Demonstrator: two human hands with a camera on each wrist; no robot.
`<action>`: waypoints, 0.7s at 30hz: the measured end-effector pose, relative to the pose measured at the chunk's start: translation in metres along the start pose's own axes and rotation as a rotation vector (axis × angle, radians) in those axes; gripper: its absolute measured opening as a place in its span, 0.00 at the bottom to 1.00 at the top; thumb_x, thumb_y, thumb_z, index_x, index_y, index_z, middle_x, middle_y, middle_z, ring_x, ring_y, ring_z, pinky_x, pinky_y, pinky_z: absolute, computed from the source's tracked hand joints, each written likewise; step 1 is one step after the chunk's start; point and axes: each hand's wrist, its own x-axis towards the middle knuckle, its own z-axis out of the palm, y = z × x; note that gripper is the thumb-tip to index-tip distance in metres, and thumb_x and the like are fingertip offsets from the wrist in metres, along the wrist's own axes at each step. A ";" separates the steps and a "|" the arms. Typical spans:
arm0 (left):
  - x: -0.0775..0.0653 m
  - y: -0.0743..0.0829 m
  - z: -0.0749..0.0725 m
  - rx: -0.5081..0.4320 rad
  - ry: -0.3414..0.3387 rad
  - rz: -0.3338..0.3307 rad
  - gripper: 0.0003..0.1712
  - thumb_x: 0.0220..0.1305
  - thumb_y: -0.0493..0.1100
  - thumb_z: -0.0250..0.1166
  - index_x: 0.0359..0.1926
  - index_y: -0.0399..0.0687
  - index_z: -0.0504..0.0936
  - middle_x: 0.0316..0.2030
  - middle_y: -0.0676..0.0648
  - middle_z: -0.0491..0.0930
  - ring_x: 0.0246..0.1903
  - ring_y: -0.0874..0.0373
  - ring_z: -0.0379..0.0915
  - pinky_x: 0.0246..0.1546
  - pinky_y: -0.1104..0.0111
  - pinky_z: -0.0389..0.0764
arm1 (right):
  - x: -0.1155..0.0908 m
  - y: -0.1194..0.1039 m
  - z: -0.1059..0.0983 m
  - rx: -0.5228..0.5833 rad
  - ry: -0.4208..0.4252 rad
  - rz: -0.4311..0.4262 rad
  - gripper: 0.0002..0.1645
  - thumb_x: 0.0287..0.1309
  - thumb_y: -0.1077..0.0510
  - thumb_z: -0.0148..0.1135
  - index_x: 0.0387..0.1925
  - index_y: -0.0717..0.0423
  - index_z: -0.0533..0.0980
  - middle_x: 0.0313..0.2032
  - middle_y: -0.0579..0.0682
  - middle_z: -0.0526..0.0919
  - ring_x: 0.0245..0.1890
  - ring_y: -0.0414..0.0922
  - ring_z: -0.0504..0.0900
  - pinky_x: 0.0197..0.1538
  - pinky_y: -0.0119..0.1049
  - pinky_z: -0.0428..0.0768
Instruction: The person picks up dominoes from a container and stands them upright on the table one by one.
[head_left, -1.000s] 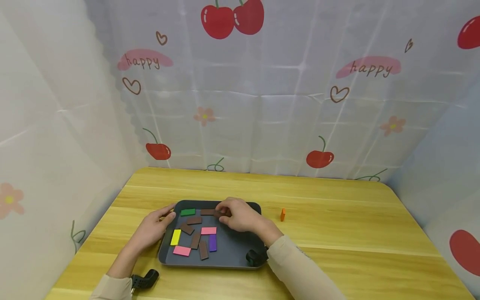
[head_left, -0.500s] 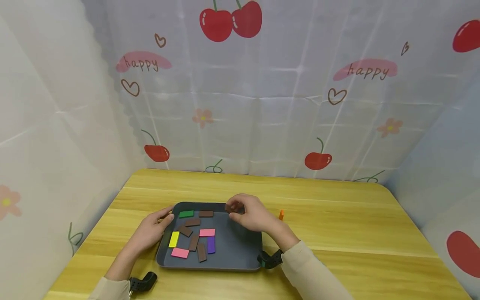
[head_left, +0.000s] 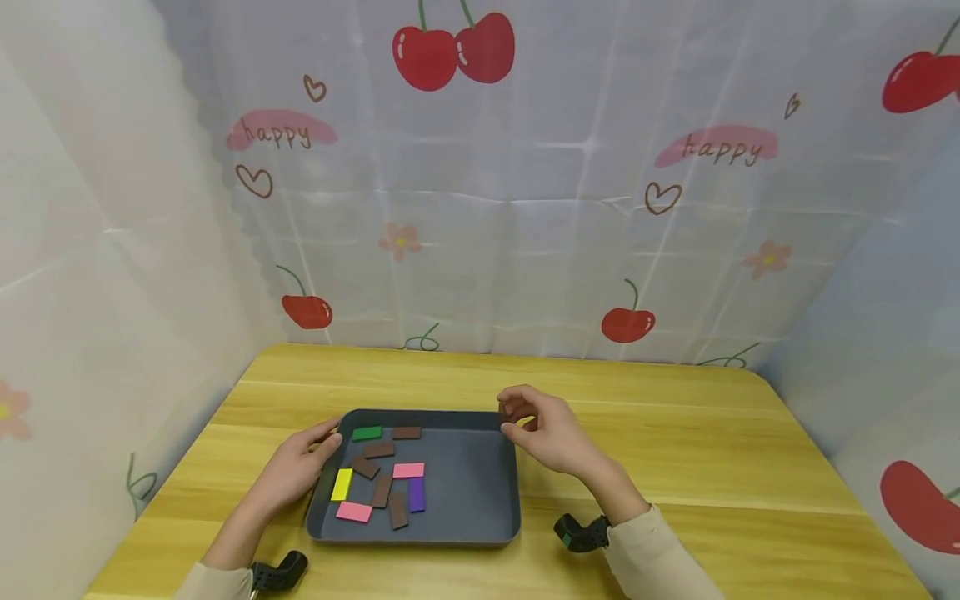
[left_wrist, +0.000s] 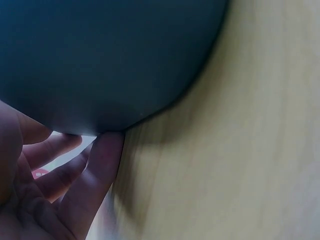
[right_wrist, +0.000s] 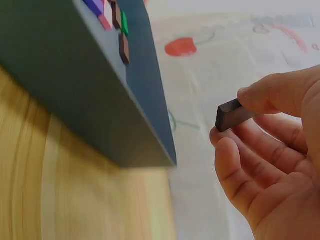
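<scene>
My right hand [head_left: 551,433] pinches a small brown domino block [right_wrist: 232,115] between thumb and fingertips. It is beside the back right corner of a dark grey tray [head_left: 472,487], above the table. At the tray's left side, my left hand [head_left: 296,467] holds the rim, thumb over the edge and fingers against the outer wall. Inside the tray, mostly in its left half, lie several flat brown blocks [head_left: 407,432], a green block [head_left: 367,433], a yellow block [head_left: 342,484], a purple block [head_left: 416,494] and two pink blocks [head_left: 354,512].
The tray stands on a wood-grain table [head_left: 675,467]. A curtain [head_left: 465,250] printed with cherries and hearts hangs behind the table, and sheets close off both sides. Black wrist devices sit on the left wrist [head_left: 279,572] and right wrist [head_left: 581,533].
My right hand has lifted a brown block from the tray's back and carried it right, past the rim. The orange block on the table is now out of sight behind that hand. My left hand stays put.
</scene>
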 end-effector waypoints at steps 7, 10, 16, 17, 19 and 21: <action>-0.002 -0.002 -0.001 0.021 0.017 0.004 0.34 0.82 0.55 0.50 0.79 0.44 0.63 0.72 0.32 0.69 0.73 0.31 0.61 0.70 0.35 0.65 | -0.013 0.016 -0.021 0.021 0.060 0.039 0.23 0.65 0.64 0.68 0.61 0.54 0.77 0.47 0.53 0.84 0.48 0.48 0.86 0.44 0.36 0.87; -0.002 -0.002 0.000 0.014 0.012 0.001 0.33 0.82 0.55 0.50 0.79 0.44 0.63 0.72 0.32 0.69 0.73 0.31 0.60 0.71 0.35 0.64 | -0.019 0.022 -0.030 0.012 0.090 0.063 0.24 0.64 0.65 0.68 0.61 0.54 0.77 0.47 0.55 0.84 0.47 0.48 0.87 0.45 0.36 0.87; -0.002 -0.001 0.001 0.012 0.006 -0.002 0.34 0.82 0.56 0.49 0.79 0.45 0.62 0.73 0.32 0.67 0.73 0.31 0.60 0.71 0.35 0.65 | -0.029 0.034 -0.041 -0.038 0.122 0.105 0.24 0.65 0.65 0.67 0.62 0.55 0.77 0.50 0.58 0.84 0.50 0.49 0.86 0.50 0.38 0.86; -0.002 -0.001 0.000 0.014 0.007 0.000 0.34 0.82 0.56 0.49 0.79 0.45 0.62 0.73 0.32 0.67 0.73 0.31 0.60 0.70 0.35 0.65 | -0.030 0.035 -0.043 -0.048 0.126 0.110 0.24 0.65 0.65 0.67 0.62 0.56 0.77 0.50 0.57 0.84 0.50 0.49 0.86 0.50 0.40 0.86; -0.002 -0.001 0.000 0.015 0.011 0.007 0.34 0.82 0.56 0.49 0.79 0.44 0.62 0.73 0.32 0.68 0.73 0.31 0.60 0.70 0.36 0.65 | -0.033 0.039 -0.044 -0.060 0.133 0.125 0.23 0.65 0.65 0.67 0.61 0.57 0.77 0.50 0.56 0.84 0.51 0.50 0.86 0.51 0.42 0.86; -0.002 -0.001 0.000 0.014 0.012 0.016 0.34 0.82 0.55 0.49 0.79 0.43 0.62 0.73 0.32 0.68 0.73 0.31 0.60 0.71 0.36 0.65 | -0.034 0.044 -0.045 -0.077 0.139 0.139 0.22 0.66 0.65 0.66 0.61 0.57 0.77 0.50 0.55 0.84 0.51 0.50 0.86 0.52 0.43 0.86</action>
